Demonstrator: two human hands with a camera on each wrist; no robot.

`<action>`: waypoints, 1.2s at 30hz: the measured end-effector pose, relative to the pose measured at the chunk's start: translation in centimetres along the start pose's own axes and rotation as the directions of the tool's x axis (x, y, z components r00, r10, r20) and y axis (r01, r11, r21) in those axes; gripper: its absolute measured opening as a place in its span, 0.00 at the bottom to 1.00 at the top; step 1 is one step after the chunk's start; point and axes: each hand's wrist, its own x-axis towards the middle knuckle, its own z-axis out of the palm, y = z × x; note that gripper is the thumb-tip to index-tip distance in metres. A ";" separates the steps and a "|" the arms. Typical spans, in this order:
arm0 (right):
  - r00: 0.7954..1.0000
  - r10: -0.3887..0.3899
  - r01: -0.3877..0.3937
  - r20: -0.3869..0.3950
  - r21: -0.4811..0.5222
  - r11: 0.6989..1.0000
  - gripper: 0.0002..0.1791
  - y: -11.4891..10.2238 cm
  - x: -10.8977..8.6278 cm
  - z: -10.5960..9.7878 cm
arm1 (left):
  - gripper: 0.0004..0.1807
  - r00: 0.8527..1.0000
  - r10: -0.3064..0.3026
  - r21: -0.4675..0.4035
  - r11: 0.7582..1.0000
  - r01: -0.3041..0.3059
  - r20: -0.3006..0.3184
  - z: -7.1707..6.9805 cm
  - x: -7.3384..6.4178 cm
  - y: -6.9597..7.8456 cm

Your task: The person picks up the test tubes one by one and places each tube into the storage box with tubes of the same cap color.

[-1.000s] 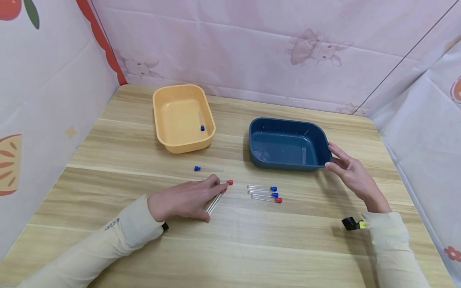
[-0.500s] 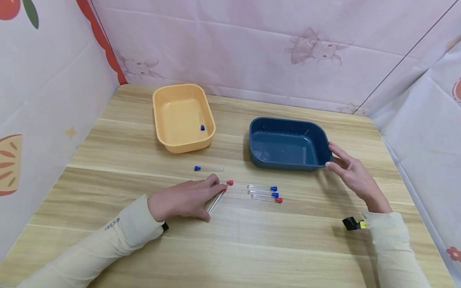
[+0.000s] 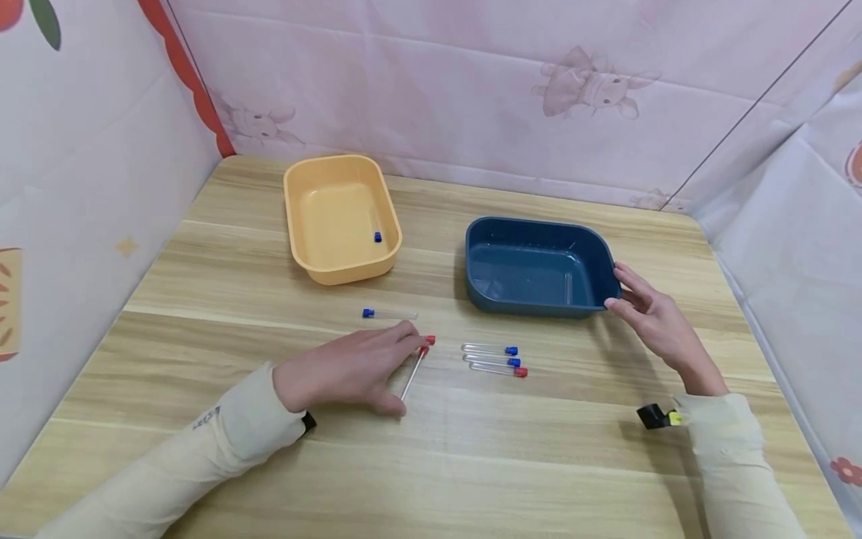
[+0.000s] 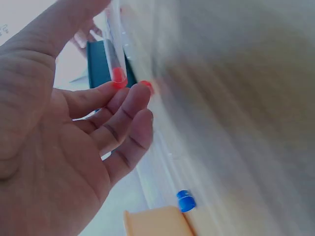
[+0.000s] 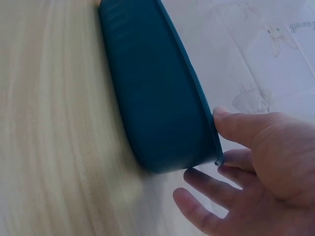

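In the head view, my left hand [image 3: 350, 367] pinches a clear test tube [image 3: 414, 376] lengthwise, thumb at its plain end and index finger at the red cap. The left wrist view shows the red cap [image 4: 118, 77] against that fingertip. Another red-capped tube [image 3: 429, 340] lies beside the fingers, partly hidden. My right hand [image 3: 656, 326] holds the right end of a dark blue tub [image 3: 539, 308]. Its thumb rests on the rim in the right wrist view, with other fingers at the tub's end wall [image 5: 172, 132].
Right of my left hand lie two blue-capped tubes [image 3: 491, 349] and one red-capped tube [image 3: 498, 369]. Another blue-capped tube [image 3: 390, 314] lies below a yellow tub [image 3: 346, 275], which contains one blue-capped tube [image 3: 377, 228]. Patterned sheets surround the wooden table [image 3: 471, 479].
My left hand has shifted slightly right with the pinched test tube, whose red cap has moved up and right. The right hand stays at the blue tub.
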 end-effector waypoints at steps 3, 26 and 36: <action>1.000 -0.016 0.016 -0.004 0.007 1.000 0.35 0.0 0.0 0.1 | 0.49 0.999 0.027 -0.015 1.000 -0.028 -0.033 -0.8 0.5 0.2; 0.998 -0.053 0.053 0.020 -0.022 0.998 0.34 1.0 0.1 0.0 | 0.54 0.976 0.122 -0.116 0.983 -0.144 -0.179 -5.3 7.3 0.9; 0.997 -0.072 0.072 0.000 -0.031 0.997 0.34 1.0 0.0 0.2 | 0.55 0.978 0.030 -0.183 0.981 -0.069 -0.208 -6.7 10.8 0.7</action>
